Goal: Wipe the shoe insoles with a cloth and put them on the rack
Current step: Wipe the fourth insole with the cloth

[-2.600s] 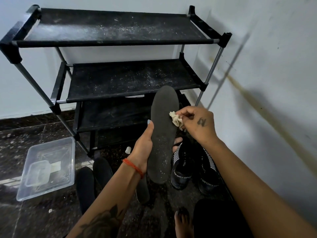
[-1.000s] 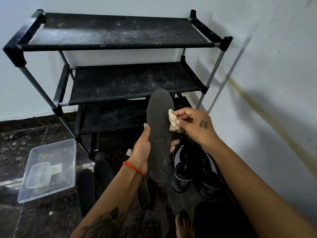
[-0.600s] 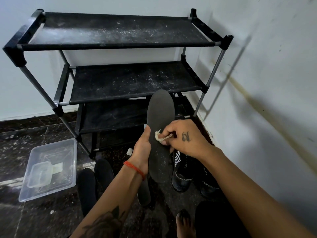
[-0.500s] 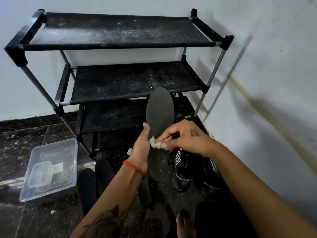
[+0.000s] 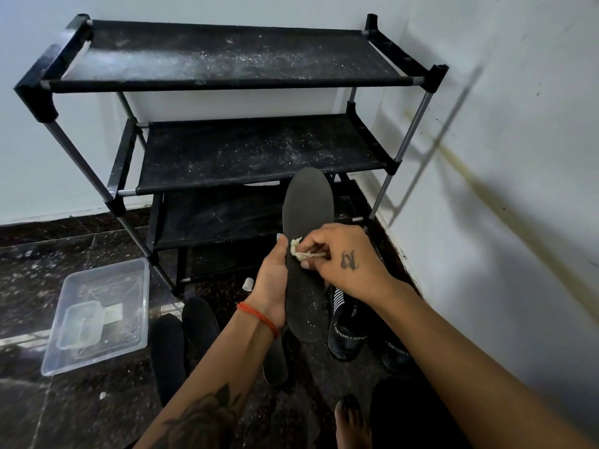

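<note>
A dark grey insole (image 5: 308,209) stands upright in front of the rack, speckled with white dust near its heel. My left hand (image 5: 270,286) grips its left edge at mid-length. My right hand (image 5: 340,257) pinches a small cream cloth (image 5: 299,249) and presses it on the insole's middle. The black shoe rack (image 5: 227,82) stands against the wall, its dusty shelves bare. Two dark insoles (image 5: 199,322) lie on the floor left of my forearm, and another insole (image 5: 275,364) lies under my wrist.
A clear plastic tub (image 5: 97,312) with a smaller lid inside sits on the dark floor at left. Two black sport shoes (image 5: 346,335) stand below my right hand by the white wall (image 5: 502,157). My bare foot (image 5: 351,419) is at the bottom.
My right hand brought the cloth from the insole's right edge onto its middle and rubs there. The left hand keeps the insole upright, almost unmoved.
</note>
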Demonstrator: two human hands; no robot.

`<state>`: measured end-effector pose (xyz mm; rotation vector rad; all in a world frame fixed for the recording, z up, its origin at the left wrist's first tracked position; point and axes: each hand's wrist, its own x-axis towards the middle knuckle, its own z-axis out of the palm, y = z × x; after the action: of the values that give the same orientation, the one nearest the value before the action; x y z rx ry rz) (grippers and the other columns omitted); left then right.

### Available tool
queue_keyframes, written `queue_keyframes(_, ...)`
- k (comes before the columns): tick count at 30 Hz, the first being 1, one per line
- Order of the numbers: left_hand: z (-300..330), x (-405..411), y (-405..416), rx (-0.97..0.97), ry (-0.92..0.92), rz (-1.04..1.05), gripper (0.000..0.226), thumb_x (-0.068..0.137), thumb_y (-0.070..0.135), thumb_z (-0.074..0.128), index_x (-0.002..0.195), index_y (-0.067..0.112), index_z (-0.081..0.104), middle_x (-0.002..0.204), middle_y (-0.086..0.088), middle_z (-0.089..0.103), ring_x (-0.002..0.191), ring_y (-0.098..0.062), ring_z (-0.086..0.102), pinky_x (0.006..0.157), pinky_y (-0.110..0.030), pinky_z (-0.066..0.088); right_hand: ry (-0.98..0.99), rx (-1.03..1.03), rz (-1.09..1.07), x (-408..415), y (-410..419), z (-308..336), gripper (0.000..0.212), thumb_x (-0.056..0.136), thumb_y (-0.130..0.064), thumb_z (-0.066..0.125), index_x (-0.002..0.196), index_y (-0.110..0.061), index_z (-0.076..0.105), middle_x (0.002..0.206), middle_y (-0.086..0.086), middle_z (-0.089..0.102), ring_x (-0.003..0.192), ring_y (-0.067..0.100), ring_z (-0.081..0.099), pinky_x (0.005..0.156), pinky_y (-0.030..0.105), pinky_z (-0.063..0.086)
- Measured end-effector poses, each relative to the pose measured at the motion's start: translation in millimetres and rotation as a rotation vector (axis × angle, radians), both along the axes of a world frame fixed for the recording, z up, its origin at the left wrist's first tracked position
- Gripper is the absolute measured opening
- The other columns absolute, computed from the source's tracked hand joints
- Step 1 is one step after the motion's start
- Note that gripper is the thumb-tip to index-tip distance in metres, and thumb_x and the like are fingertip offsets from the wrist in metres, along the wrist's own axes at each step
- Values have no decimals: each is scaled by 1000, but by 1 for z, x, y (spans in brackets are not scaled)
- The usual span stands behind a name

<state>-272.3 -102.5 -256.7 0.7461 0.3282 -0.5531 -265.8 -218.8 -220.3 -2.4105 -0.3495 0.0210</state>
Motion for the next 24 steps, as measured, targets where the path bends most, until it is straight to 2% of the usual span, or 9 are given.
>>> queue_keyframes(2, 0, 1, 0, -7, 25, 16, 60, 98, 52, 23, 102, 7, 63, 97, -14, 67, 89, -25, 64, 88, -36, 46, 49, 42, 35, -2, 3, 2, 19, 70, -8, 78, 88, -15, 74, 81, -6, 62, 72, 6, 60, 72, 18, 49)
queue_keyframes(4, 0, 1, 2, -16, 35, 8, 60, 97, 52, 26, 104, 7, 64, 98, -14, 68, 87, -25, 65, 88, -37, 47, 179, 116, 98, -4, 1, 9, 17, 70, -6, 77, 84, -15, 75, 76, -7, 64, 64, 4, 60, 64, 14, 48)
queue_keyframes(7, 2, 1, 4, -37, 25, -15, 61, 97, 54, 26, 101, 7, 65, 91, -13, 72, 77, -24, 69, 70, -33, 56, 390, 361, 132, -4, -12, 25, 19, 72, -4, 75, 77, -23, 74, 76, 0, 72, 67, 9, 65, 63, 21, 55)
queue_keyframes(9, 3, 1, 4, -51, 15, -21, 62, 96, 56, 23, 103, 9, 64, 93, -12, 72, 87, -26, 65, 63, -30, 54, 324, 543, -67, 2, -21, 26, 18, 73, -3, 74, 77, -21, 73, 74, 3, 71, 59, 7, 64, 56, 22, 55)
queue_keyframes(12, 4, 1, 1, -52, 13, -25, 62, 97, 55, 20, 103, 11, 64, 91, -10, 73, 83, -23, 68, 62, -28, 54, 63, 267, -184, 5, -24, 17, 11, 74, -12, 76, 82, -19, 73, 76, -3, 69, 63, 2, 62, 62, 13, 48)
queue_keyframes(15, 3, 0, 1, -38, 11, -36, 61, 98, 54, 19, 102, 12, 63, 87, -8, 73, 72, -19, 70, 66, -29, 55, 53, 35, -69, 0, -11, 5, 12, 75, -14, 74, 85, -19, 74, 81, -7, 68, 70, 3, 62, 68, 13, 48)
queue_keyframes(19, -1, 0, 2, -29, 10, -22, 63, 98, 53, 18, 104, 9, 62, 88, -11, 73, 75, -21, 71, 71, -31, 56, 113, 67, -27, -1, -1, 1, 18, 72, -7, 75, 88, -17, 73, 79, -6, 66, 67, 4, 61, 68, 20, 54)
queue_keyframes(22, -1, 0, 1, -19, 24, -7, 62, 99, 51, 22, 98, 6, 64, 84, -13, 73, 72, -22, 71, 73, -34, 56, 202, 132, 44, -5, 2, 3, 20, 71, -4, 76, 89, -14, 73, 79, -2, 68, 66, 5, 63, 65, 11, 52)
queue_keyframes(24, 0, 0, 3, -5, 32, 0, 59, 98, 51, 26, 96, 6, 65, 84, -13, 73, 76, -23, 70, 77, -36, 53, 241, 188, 96, -8, 4, 9, 19, 69, -3, 78, 86, -12, 74, 78, -2, 70, 69, 4, 65, 68, 12, 52)
